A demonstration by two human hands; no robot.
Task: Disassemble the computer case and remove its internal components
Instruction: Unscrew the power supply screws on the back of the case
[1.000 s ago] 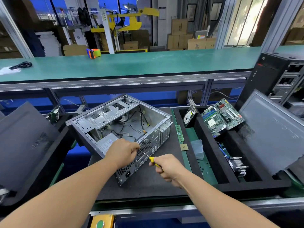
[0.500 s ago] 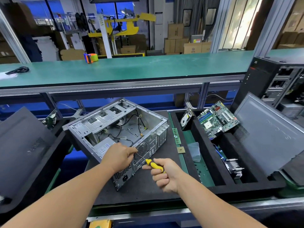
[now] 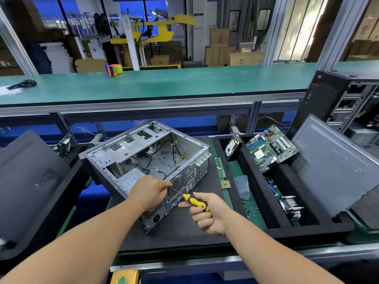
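An open grey computer case (image 3: pixel 155 152) lies on its side on a black foam mat (image 3: pixel 184 228), with loose cables and a grey power supply (image 3: pixel 131 180) inside. My left hand (image 3: pixel 148 191) rests on the case's rear top edge, fingers pinched at the shaft of a screwdriver. My right hand (image 3: pixel 207 212) grips the yellow-and-black screwdriver (image 3: pixel 193 201) by its handle, tip against the rear panel near the fan grille.
A RAM stick (image 3: pixel 220 168) and a CPU chip (image 3: pixel 225 184) lie right of the case. A hard drive (image 3: pixel 231 148), motherboard (image 3: pixel 271 147) and heatsink (image 3: pixel 292 206) sit in the black foam tray. Side panels (image 3: pixel 336 167) lean at both sides. Another tower (image 3: pixel 344 99) stands far right.
My right hand has drawn back and turned slightly, so more of the yellow handle shows. The left hand stays on the case's edge. The view has shifted a little.
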